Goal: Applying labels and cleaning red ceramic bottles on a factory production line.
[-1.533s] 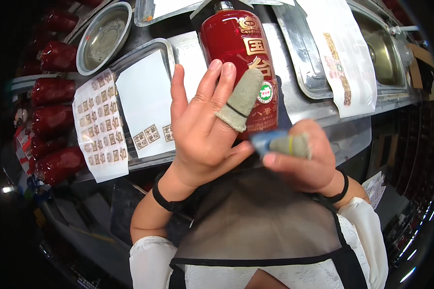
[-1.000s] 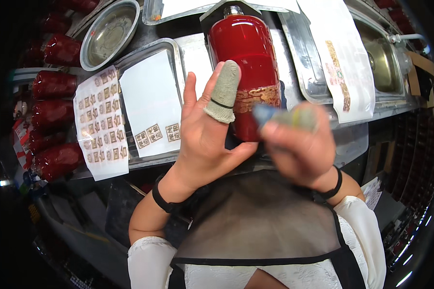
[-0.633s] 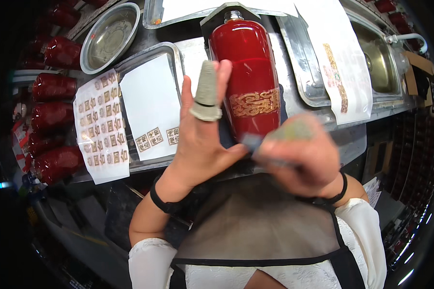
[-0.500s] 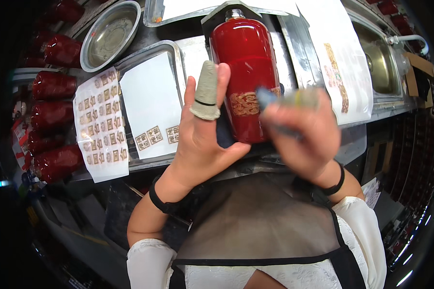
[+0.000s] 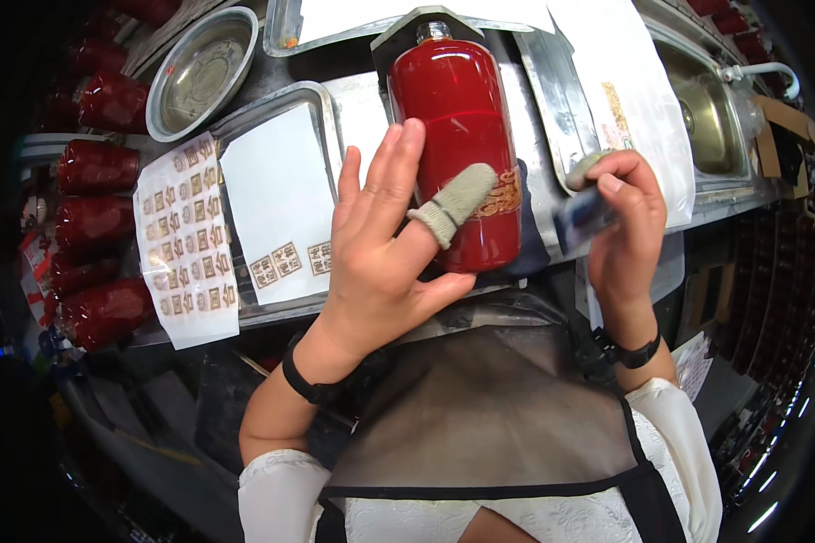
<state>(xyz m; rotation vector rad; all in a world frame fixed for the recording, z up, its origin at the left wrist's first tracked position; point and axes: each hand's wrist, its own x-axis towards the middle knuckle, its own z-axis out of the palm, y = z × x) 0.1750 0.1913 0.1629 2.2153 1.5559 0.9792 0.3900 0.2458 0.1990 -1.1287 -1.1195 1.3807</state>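
Observation:
A glossy red bottle (image 5: 445,86) lies on its back in front of me, neck pointing away, in a dark grey angular holder (image 5: 406,29). Near its base is an ornate gold decal (image 5: 509,195). My left hand (image 5: 367,262) has its fingers outstretched along the bottle's left side. Its index finger, in a grey knitted finger sleeve (image 5: 466,195), touches the decal, and the thumb rests by the base. To the right of the bottle, apart from it, my right hand (image 5: 632,226) pinches a small dark-blue flat piece (image 5: 581,220), blurred by motion.
Left of the bottle lie a sheet of gold decals (image 5: 181,281) and a metal tray (image 5: 329,118) holding white paper. A metal bowl (image 5: 204,72) stands beyond. Red bottles (image 5: 109,312) line the far left. A decal-bearing white sheet (image 5: 643,81) and a sink (image 5: 711,136) are at right.
My right hand has moved right, off the bottle, with the dark-blue piece. My left index finger has swung down from pointing upward onto the decal.

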